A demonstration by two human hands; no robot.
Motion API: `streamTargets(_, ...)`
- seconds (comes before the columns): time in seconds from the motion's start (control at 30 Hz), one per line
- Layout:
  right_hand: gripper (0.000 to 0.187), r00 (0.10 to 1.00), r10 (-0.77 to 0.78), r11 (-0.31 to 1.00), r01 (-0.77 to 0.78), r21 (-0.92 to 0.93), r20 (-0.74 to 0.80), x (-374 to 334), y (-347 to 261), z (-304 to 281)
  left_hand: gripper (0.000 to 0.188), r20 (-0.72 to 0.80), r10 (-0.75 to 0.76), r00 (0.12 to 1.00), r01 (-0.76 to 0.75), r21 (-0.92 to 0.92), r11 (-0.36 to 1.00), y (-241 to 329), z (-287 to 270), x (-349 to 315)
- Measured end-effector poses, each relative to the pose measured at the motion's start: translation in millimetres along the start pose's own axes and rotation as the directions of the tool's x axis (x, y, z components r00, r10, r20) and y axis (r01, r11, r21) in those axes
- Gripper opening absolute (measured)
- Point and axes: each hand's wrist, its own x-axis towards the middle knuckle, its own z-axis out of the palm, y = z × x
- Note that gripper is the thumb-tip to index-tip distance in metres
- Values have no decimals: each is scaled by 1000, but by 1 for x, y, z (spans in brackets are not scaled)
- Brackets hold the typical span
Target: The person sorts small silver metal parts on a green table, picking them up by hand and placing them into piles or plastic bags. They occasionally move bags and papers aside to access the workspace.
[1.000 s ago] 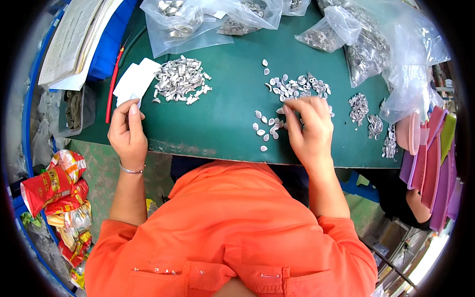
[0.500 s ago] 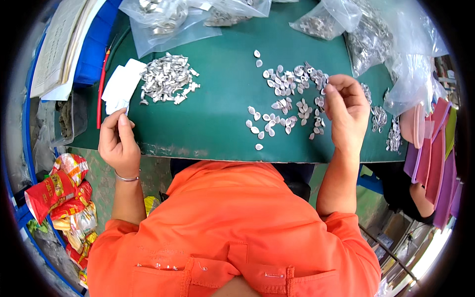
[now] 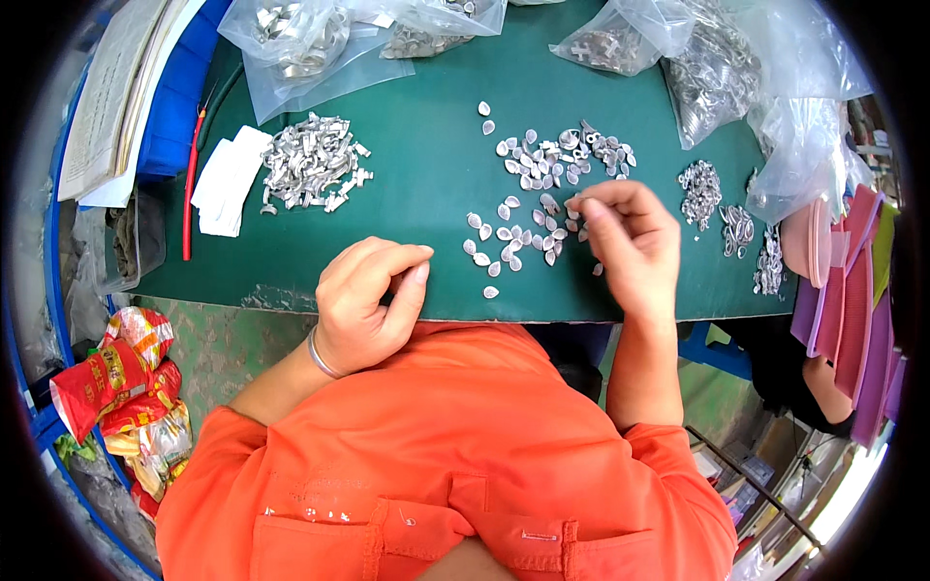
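Small silver leaf-shaped metal pieces (image 3: 513,242) lie scattered across the middle of the green table (image 3: 417,165). My right hand (image 3: 635,242) is over their right side, thumb and forefinger pinched at a small metal piece (image 3: 573,204); its exact shape is hidden by the fingers. My left hand (image 3: 373,300) hovers at the table's near edge, left of the leaf pieces. Its thumb and forefinger are brought together, and whatever may be between them is too small to make out. A heap of bent silver metal pieces (image 3: 315,163) sits farther left, beside white paper slips (image 3: 231,184).
Clear plastic bags of metal parts (image 3: 717,82) line the far side. Small piles of silver parts (image 3: 699,192) lie at the right. A red pen-like tool (image 3: 189,184) and a blue bin (image 3: 179,121) are at the left. Pink and purple strips (image 3: 852,310) hang at the right.
My left hand has left the white paper slips and moved right, toward the table's middle. My right hand has shifted left and slightly nearer, over the leaf pieces. The view has shifted slightly.
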Motion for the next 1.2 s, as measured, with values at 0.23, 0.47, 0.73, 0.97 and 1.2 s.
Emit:
streamTargets(0.23,8,987,-142,876,158,-456,69,2,-8,6,16,-15,7,1000,-7,3,1000,1,2,2)
streamTargets(0.47,9,928,-330,596,345,-725,171,7,0,13,15,-30,-39,999,39,-18,999,4,1,3)
streamTargets(0.73,11,992,96,943,-116,313,81,15,-3,-23,15,-28,-21,999,20,-46,999,0,1,1)
streamTargets(0.97,8,984,110,725,-174,667,137,18,-8,-30,14,-29,-18,999,17,-26,1000,0,1,0)
streamTargets(1.2,9,978,-149,950,101,-296,-144,22,-7,-53,14,-68,-50,996,51,8,999,4,2,2)
